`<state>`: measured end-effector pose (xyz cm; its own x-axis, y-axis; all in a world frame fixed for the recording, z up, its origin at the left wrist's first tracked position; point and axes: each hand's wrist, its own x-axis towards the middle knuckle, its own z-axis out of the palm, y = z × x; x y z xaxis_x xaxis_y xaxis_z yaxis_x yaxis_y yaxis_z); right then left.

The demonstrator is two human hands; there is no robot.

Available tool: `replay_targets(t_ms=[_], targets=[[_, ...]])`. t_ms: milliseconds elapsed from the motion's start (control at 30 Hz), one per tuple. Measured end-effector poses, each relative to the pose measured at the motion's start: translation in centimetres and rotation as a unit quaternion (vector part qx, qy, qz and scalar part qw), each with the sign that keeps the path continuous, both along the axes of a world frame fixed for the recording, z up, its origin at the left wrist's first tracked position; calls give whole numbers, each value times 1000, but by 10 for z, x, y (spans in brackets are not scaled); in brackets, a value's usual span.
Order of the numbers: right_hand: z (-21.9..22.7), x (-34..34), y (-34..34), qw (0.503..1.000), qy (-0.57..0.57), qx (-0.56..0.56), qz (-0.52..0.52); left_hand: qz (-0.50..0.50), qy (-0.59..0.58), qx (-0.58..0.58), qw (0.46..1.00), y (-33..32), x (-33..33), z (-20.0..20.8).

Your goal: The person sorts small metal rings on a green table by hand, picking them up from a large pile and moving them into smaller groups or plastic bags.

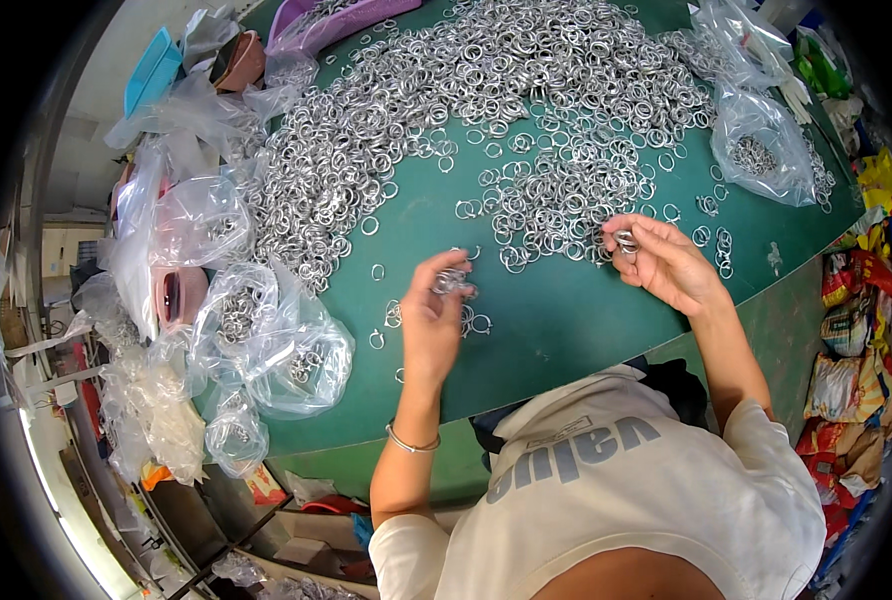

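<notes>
Rings (453,281) held, pile (556,200) beyond.
Left hand (433,315) half-curled round several, jumbled; right hand (669,262) pinching some, direction unclear.

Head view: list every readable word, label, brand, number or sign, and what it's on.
Cream shirt: large grey lettering, upside down; wording not copied.
Same shirt: smaller boxed print, too small to read.
Colourful packages, right: any printing too small to read.
Metal rings: none legible.

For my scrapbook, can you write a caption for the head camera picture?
Left hand and right hand hold silvery rings above a ring-strewn green table.
</notes>
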<state>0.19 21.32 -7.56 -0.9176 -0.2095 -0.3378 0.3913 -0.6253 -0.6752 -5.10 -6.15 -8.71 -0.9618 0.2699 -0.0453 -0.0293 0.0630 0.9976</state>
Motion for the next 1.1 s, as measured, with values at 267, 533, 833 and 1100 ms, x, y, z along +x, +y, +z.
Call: replay_targets(t_ms=[267, 533, 833, 1100], targets=[[-3, 13, 18, 999, 2, 26, -23, -29, 312, -362, 878, 12, -2, 10], [-2, 16, 10, 998, 13, 58, -27, -34, 191, -388, 901, 24, -37, -8], [-3, 14, 7, 997, 4, 8, -74, -33, 142, -373, 916, 24, -44, -5], [-4, 13, 12, 999, 29, 38, -19, -59, 68, -390, 916, 28, -46, 6]])
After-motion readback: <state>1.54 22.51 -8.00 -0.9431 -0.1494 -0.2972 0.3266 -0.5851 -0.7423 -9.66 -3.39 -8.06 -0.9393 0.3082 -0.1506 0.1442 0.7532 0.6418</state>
